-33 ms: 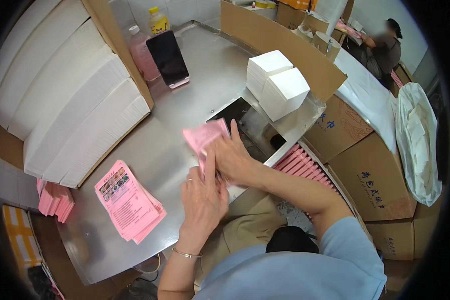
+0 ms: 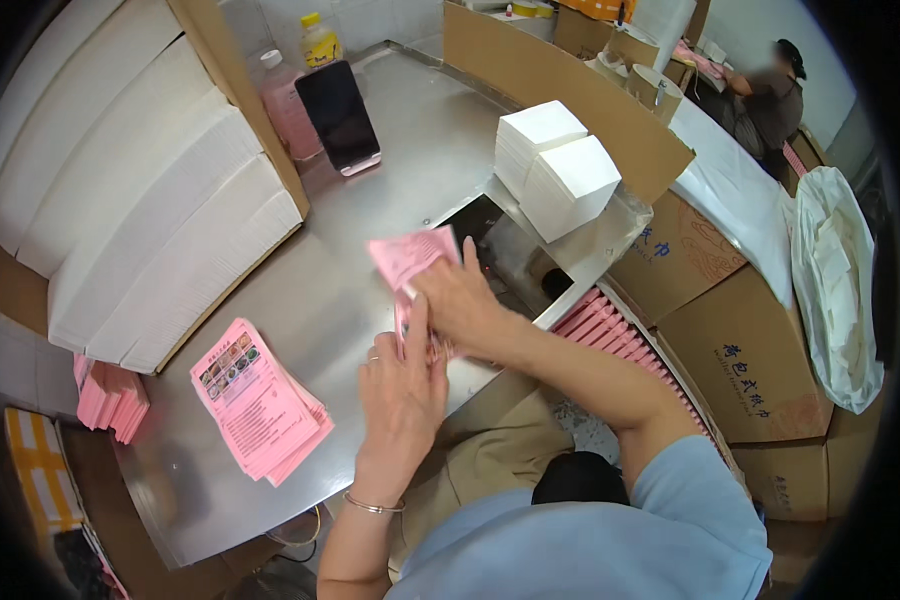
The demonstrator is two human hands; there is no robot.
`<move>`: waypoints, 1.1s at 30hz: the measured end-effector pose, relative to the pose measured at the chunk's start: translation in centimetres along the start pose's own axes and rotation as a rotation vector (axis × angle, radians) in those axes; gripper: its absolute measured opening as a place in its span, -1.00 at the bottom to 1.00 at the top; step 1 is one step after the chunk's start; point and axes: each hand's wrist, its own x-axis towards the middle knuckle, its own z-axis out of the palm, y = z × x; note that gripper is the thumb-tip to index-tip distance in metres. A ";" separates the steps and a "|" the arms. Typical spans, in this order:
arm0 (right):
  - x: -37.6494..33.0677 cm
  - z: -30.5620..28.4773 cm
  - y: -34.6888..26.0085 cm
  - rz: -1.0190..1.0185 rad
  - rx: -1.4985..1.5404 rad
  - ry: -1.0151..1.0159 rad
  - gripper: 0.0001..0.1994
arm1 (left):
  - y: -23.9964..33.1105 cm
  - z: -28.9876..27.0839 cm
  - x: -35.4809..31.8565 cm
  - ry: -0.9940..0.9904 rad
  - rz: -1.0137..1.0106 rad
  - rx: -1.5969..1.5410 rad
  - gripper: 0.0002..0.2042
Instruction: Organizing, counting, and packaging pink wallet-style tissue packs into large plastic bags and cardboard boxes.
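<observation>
A pink printed paper packet (image 2: pixel 410 258) is under my hands at the table's front edge, its upper end fanning out beyond my fingers. My right hand (image 2: pixel 460 308) lies across the packet with fingers bent over it; one finger stretches out beside the dark opening. Just below, my left hand (image 2: pixel 402 390) grips the packet's lower part, its index finger straight along it. A sliver of white shows between the hands. Most of the packet's lower half is hidden by fingers. To the left lies a stack of pink printed packets (image 2: pixel 260 405).
The steel table (image 2: pixel 350 250) has a dark recessed machine (image 2: pixel 515 260) on the right. Behind it stand white tissue stacks (image 2: pixel 560 165). A phone (image 2: pixel 338 118) leans near bottles (image 2: pixel 290 105). Boxed white tissues (image 2: pixel 170 220) fill the left. Pink packs (image 2: pixel 610 330) line a carton; a co-worker (image 2: pixel 770 95) sits beyond.
The packet's upper end has moved slightly up and spread flatter. My left hand has slid a little upward and left; the right hand stays nearly in place.
</observation>
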 end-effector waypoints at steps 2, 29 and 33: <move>-0.5 0.2 3.3 0.131 0.060 -0.132 -0.71 | -0.5 -1.1 -0.4 -0.034 -0.075 -0.042 -0.30; -4.4 -6.5 2.5 -0.128 -0.107 0.232 -0.58 | -1.1 2.5 -0.6 0.045 0.173 -0.085 -0.55; -6.3 -5.6 -3.3 -0.417 0.245 0.161 -0.63 | -2.4 0.8 -0.4 -0.013 0.070 -0.016 -0.28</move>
